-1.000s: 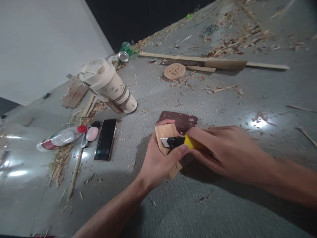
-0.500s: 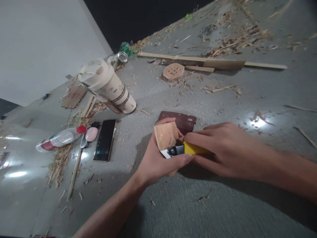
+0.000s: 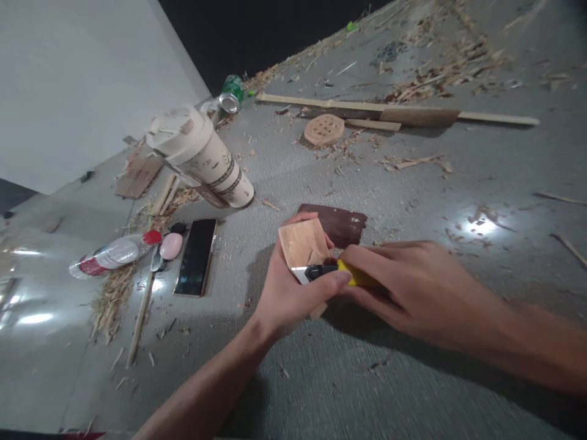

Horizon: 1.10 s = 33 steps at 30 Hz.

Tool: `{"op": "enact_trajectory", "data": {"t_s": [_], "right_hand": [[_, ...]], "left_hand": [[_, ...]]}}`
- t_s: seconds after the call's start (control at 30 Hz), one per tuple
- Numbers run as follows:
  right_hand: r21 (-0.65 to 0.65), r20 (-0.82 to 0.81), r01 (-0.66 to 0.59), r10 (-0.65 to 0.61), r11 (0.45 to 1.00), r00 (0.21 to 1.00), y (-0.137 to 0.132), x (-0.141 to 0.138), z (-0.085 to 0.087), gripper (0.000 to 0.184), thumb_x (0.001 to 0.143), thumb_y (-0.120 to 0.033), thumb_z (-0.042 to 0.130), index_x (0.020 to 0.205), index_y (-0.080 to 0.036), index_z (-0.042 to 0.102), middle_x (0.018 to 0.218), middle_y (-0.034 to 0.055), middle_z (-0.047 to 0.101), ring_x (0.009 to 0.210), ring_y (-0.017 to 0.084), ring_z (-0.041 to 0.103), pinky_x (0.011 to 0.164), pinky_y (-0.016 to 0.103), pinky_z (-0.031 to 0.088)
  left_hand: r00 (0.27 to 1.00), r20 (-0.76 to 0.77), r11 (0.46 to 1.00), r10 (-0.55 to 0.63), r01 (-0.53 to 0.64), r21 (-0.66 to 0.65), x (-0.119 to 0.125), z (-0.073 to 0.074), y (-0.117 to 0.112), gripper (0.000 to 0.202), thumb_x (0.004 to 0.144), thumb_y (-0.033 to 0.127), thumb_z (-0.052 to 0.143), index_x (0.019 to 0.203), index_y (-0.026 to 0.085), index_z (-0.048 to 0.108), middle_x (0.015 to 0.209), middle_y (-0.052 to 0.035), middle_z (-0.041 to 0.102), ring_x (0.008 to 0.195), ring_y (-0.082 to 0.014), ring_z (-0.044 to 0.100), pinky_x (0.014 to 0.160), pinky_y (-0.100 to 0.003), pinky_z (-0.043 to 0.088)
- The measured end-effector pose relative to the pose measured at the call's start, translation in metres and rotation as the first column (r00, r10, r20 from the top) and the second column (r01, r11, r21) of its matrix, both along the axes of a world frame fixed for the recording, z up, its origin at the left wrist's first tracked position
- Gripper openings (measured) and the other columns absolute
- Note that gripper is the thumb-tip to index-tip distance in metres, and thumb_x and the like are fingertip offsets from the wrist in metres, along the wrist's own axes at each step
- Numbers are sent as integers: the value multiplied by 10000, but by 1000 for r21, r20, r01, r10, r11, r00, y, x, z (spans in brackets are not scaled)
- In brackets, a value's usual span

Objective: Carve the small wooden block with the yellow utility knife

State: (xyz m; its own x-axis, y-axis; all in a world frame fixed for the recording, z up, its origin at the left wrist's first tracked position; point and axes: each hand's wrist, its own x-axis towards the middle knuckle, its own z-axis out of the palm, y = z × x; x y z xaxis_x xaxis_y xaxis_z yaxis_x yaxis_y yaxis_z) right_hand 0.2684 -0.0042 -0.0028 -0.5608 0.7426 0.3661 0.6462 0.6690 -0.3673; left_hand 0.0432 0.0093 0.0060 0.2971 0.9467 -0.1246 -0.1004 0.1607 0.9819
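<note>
The left hand [image 3: 287, 293] is wrapped around a small wood block [image 3: 303, 243], thumb pressed on the cutter; the right hand [image 3: 403, 287] is closed on a yellow knife [image 3: 330, 273] whose blade lies against the block's lower edge. Both are over the grey floor [image 3: 413, 379], just in front of a dark brown sheet [image 3: 342, 223], with a phone [image 3: 196, 256] and a tipped cup [image 3: 202, 159] further left.

We see grey floor [image 3: 413, 379], shiny in patches, littered with wood shavings [image 3: 440, 73]; pale wall [image 3: 77, 79] at left; black darkness beyond; bright lamp glare [image 3: 477, 225] on floor.
</note>
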Motion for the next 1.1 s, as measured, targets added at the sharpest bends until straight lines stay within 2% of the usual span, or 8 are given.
{"op": "enact_trajectory", "data": {"t_s": [0.1,0.2,0.37,0.47,0.67,0.93,1.03,1.1], "right_hand": [[32,15,8,-9,999,1000,3,3,2,342,1232,-475,437,1016,-260,593,667,-30,615,555,180,555,586,326,257],[50,19,0,-1,999,1000,6,7,4,331,1220,-463,452,993,-261,585,698,-10,643,577,184,557,595,339,242],[51,28,-4,3,999,1000,8,10,3,369,1233,-474,436,974,-259,584,711,-10,644,594,178,558,600,342,254],[56,17,16,-17,998,1000,7,9,3,388,1239,-488,427,973,-259,590,691,-17,623,578,178,539,588,335,252],[19,-3,79,-79,997,997,8,9,2,482,1236,-608,406,977,-262,619,645,-19,583,543,183,504,580,342,247],[32,12,-84,84,996,996,17,17,10,338,1221,-443,445,970,-267,587,690,-12,626,601,183,529,616,339,294],[29,6,-138,138,990,990,18,18,12,261,1199,-380,480,996,-265,598,694,-20,642,588,180,542,615,344,295],[40,11,-136,136,990,991,16,18,10,263,1200,-384,483,995,-265,597,700,-16,654,587,183,555,616,359,286]], "left_hand": [[996,47,996,-83,83,-11,-3,-4,5,940,661,246,1088,1484,299,637,1165,-20,685,967,-192,686,881,-320,639],[989,48,988,-141,144,-51,-4,-4,6,932,689,296,1093,1505,293,642,1154,-33,691,974,-204,672,867,-324,639],[996,25,994,-80,82,-71,-2,-1,0,900,768,357,1077,1544,295,625,1204,-54,715,1050,-230,710,963,-365,662],[999,22,996,-47,49,-68,1,2,-4,862,799,376,1063,1535,301,621,1181,-44,718,1019,-216,711,941,-349,664],[999,35,997,-19,21,-73,3,0,-4,862,766,315,1074,1513,285,645,1097,-23,714,951,-194,673,872,-306,657],[998,21,996,-64,65,-64,0,-4,-3,930,714,344,1100,1533,299,663,1216,-56,726,1012,-216,700,906,-335,659],[993,32,991,-109,112,-77,3,-4,-5,911,722,340,1099,1527,302,675,1186,-50,721,982,-205,687,865,-311,646],[995,18,993,-101,102,-58,4,-5,-6,885,734,364,1098,1514,299,685,1172,-48,721,998,-210,687,892,-317,644]]}}
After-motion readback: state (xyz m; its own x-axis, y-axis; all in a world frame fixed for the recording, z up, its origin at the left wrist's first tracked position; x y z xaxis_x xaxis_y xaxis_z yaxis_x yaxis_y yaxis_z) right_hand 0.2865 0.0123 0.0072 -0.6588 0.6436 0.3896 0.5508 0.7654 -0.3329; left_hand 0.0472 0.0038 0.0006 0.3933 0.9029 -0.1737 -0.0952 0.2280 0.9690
